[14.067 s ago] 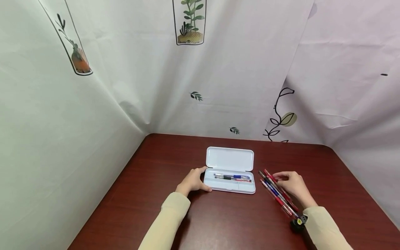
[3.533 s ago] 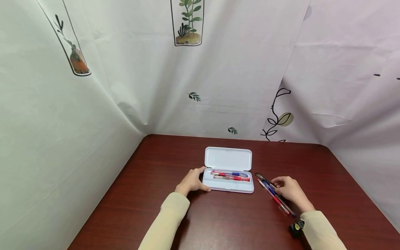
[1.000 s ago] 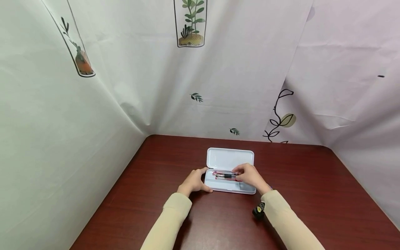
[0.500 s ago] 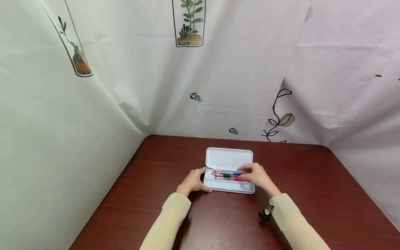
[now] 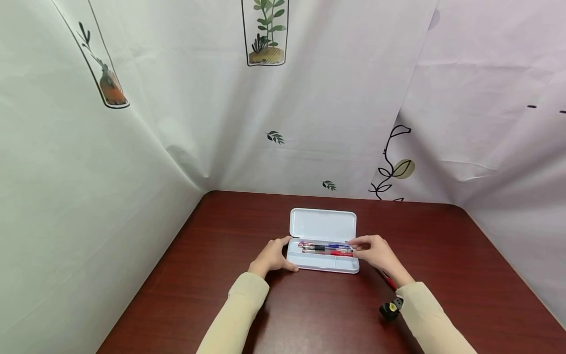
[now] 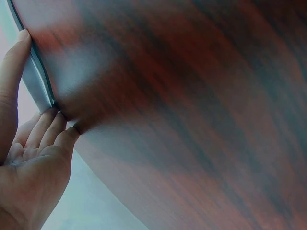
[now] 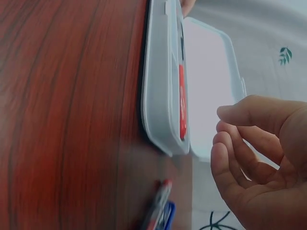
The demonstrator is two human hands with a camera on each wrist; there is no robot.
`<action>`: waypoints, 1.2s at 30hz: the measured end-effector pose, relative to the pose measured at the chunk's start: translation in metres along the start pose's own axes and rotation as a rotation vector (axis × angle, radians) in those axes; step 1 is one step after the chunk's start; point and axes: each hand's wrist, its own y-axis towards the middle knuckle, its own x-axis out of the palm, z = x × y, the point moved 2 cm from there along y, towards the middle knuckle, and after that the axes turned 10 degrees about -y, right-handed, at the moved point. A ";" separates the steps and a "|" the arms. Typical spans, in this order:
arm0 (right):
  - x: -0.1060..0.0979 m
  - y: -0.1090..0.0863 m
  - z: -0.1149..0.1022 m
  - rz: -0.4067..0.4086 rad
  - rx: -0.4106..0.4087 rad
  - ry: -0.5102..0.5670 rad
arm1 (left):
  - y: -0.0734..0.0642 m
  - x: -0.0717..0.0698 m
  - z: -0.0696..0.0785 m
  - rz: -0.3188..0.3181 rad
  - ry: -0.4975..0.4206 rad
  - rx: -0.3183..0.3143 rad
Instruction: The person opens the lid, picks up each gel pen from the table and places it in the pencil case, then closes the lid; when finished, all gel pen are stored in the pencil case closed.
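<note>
A white pencil case (image 5: 305, 264) lies on the table with its lid (image 5: 323, 224) up. My left hand (image 5: 270, 255) grips the case's left end, thumb at the front corner and fingers at the back. Inside lie a black-grip pen (image 5: 319, 248), a blue one and a red pen (image 7: 182, 103). At the case's right end is my right hand (image 5: 375, 253); in the right wrist view its bent fingers hold nothing, with thumb and fingertips apart. A red-tipped pen (image 7: 162, 199) and a blue pen (image 7: 170, 212) lie on the table beneath it, partly hidden in the head view.
The dark red-brown table (image 5: 239, 221) ends at the back against white patterned cloth (image 5: 212, 123). A small black device (image 5: 389, 310) is at the right wrist, low over the table.
Over 14 seconds, pens have gone from the table's right side into the case. In the last second my right hand has let go of the black-grip pen and drawn right. The left stays put.
</note>
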 end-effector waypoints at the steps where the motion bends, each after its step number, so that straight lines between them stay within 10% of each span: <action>1: -0.002 -0.001 0.002 0.002 0.006 -0.002 | 0.000 0.000 0.000 0.000 0.001 -0.001; 36: -0.026 -0.061 0.068 -0.025 0.140 -0.077 | 0.002 -0.001 0.000 -0.003 -0.014 0.002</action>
